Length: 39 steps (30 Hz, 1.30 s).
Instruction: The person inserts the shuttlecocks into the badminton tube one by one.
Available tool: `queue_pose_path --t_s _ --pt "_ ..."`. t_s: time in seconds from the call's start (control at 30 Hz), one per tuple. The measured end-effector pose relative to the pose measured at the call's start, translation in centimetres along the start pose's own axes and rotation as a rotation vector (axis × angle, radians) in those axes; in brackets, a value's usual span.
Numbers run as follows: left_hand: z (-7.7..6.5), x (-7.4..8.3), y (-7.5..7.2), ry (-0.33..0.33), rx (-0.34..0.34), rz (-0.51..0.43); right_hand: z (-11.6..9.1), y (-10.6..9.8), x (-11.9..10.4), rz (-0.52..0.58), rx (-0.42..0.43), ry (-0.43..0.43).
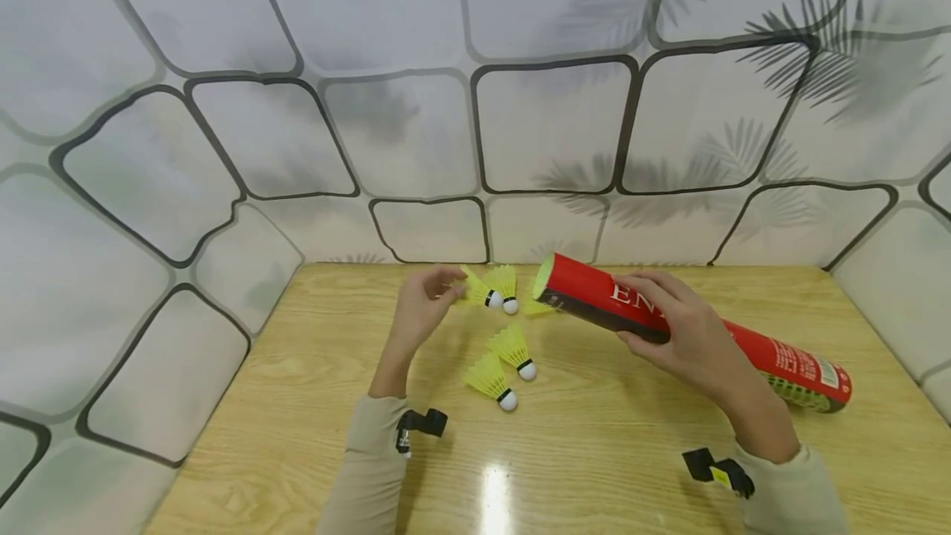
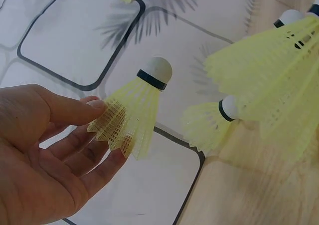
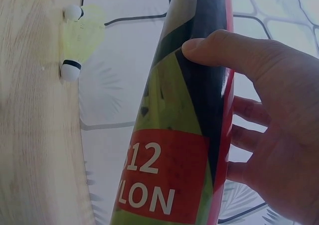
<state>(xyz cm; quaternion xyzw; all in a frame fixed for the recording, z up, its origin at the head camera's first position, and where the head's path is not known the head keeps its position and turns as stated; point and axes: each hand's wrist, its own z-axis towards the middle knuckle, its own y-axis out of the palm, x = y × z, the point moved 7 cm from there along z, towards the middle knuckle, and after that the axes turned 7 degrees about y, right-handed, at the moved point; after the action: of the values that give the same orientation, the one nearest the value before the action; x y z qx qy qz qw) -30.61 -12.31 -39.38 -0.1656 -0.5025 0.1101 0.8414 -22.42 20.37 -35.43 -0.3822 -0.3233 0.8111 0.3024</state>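
Note:
With thumb and fingertips, my left hand [image 1: 425, 304] pinches the skirt of a yellow shuttlecock [image 2: 128, 117]; its white cork points away from the palm. My right hand [image 1: 687, 337] grips a long red and black shuttlecock tube [image 1: 798, 357] around its middle, tilted with the left end higher. Yellow-green shows at that end, which faces the left hand. In the right wrist view the thumb lies across the tube [image 3: 172, 100], above the printed "12" and a see-through window with yellow-green behind it. What the window shows inside is unclear.
Two shuttlecocks, one nearer [image 1: 489, 380] and one just behind it [image 1: 511, 347], lie on the wooden table [image 1: 594, 452]. Another shuttlecock [image 1: 503, 283] lies near the back edge, and one more [image 1: 537, 306] is partly behind the tube's end. A patterned wall [image 1: 557, 130] rises behind.

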Motion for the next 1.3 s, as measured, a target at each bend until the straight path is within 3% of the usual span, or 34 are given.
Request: queue_pose_path --t_s 0.33,0.63,0.9,1.3 --pt "0.0 1.2 -0.7 0.091 0.028 -0.048 0.0 0.2 -0.1 -0.005 -0.005 -0.002" --pt "0.0 2.7 -1.1 0.094 0.05 -0.054 0.1 0.2 -0.3 -0.017 -0.002 -0.011" --pt "0.0 4.3 -0.6 0.141 0.042 -0.096 0.1 0.2 -0.4 -0.021 0.004 -0.024" --pt "-0.2 5.8 0.2 0.138 0.037 -0.084 0.1 0.3 -0.3 -0.018 0.0 -0.024"
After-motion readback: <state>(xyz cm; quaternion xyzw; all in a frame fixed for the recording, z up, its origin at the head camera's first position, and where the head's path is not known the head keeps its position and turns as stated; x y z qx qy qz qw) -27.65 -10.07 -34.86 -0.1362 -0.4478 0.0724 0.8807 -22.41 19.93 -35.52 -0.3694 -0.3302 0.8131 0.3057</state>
